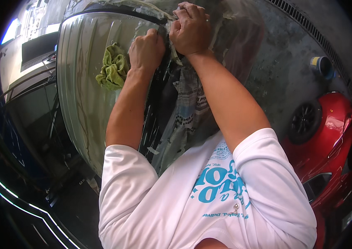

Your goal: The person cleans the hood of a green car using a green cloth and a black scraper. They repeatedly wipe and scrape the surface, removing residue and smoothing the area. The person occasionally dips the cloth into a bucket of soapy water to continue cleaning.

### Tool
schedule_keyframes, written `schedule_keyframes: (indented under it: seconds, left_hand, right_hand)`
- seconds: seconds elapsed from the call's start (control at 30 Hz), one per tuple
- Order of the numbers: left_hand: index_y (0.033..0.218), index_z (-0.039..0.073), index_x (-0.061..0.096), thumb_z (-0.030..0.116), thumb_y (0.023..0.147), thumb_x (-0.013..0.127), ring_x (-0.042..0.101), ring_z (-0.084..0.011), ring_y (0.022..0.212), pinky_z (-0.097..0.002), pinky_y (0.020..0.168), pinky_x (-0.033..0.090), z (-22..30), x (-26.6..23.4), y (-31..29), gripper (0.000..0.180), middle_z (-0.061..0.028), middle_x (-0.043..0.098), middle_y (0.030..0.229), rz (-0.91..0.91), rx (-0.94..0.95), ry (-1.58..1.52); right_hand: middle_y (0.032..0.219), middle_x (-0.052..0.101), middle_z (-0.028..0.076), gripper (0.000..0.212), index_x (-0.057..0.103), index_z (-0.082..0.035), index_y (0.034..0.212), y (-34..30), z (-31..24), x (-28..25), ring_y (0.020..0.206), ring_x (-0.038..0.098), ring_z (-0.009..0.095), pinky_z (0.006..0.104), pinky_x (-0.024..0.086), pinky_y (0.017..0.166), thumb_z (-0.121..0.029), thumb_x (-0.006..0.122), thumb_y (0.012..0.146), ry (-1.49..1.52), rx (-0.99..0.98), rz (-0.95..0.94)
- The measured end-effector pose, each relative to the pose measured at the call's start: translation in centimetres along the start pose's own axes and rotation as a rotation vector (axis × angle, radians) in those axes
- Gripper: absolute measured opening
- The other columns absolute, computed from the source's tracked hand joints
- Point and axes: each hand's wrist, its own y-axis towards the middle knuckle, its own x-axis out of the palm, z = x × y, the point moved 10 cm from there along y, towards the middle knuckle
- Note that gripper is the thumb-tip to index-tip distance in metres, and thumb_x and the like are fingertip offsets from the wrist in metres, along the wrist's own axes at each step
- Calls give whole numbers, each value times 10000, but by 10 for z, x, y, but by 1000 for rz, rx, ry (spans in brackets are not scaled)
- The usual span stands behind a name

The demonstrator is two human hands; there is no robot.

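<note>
A wet, ribbed, pale vehicle roof [84,50] lies in front of me. My left hand [147,52] rests by the roof's dark edge with its fingers curled under; whatever they hold is hidden. Just to its right, my right hand [190,31] is closed on a crumpled pale strip [175,54] that looks like masking tape and hangs down along the side. Below that hand hangs a sheet of newspaper [190,99]. A bunched green cloth [113,68] sits on the roof, left of my left hand.
Clear plastic sheeting [240,37] covers the vehicle's side beyond my right hand. A red car [329,133] stands at the right, with a bucket [323,68] on the floor beyond it. Along the far right runs a drain grate [308,27]. Dark racks [35,116] stand left.
</note>
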Motion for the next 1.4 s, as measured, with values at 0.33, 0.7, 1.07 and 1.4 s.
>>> schedule_keyframes:
  seconds: [0.33, 0.7, 1.07, 1.4]
  left_hand:
    - [977, 19, 763, 269, 952, 634, 738, -508, 945, -576, 871, 595, 0, -5, 7, 282, -316, 751, 960, -13, 16, -71]
    - [924, -12, 717, 227, 956, 630, 689, -523, 937, -579, 856, 544, 7, -10, 17, 256, -321, 695, 913, -95, 125, -127]
    - [931, -23, 725, 234, 940, 642, 698, -524, 956, -580, 865, 563, 10, -6, 23, 270, -319, 716, 945, -78, 129, -90]
    - [951, 3, 760, 215, 944, 659, 736, -509, 916, -573, 855, 596, 7, -10, 12, 235, -292, 751, 924, -49, 65, -45]
  right_hand:
    - [1272, 711, 57, 234, 788, -87, 1006, 3, -2, 3, 1226, 637, 289, 485, 497, 1035, -151, 705, 797, -28, -7, -14]
    - [1263, 708, 64, 249, 792, -82, 1026, 4, -1, 3, 1233, 634, 297, 488, 497, 1033, -125, 695, 801, -25, -17, -3]
    - [1258, 710, 61, 260, 795, -85, 1038, 4, -2, 0, 1223, 640, 283, 479, 504, 1028, -131, 698, 801, -38, -16, 22]
    - [1266, 708, 60, 242, 790, -89, 1024, 1, -2, 2, 1223, 641, 284, 478, 498, 1040, -144, 694, 808, -17, 19, -9]
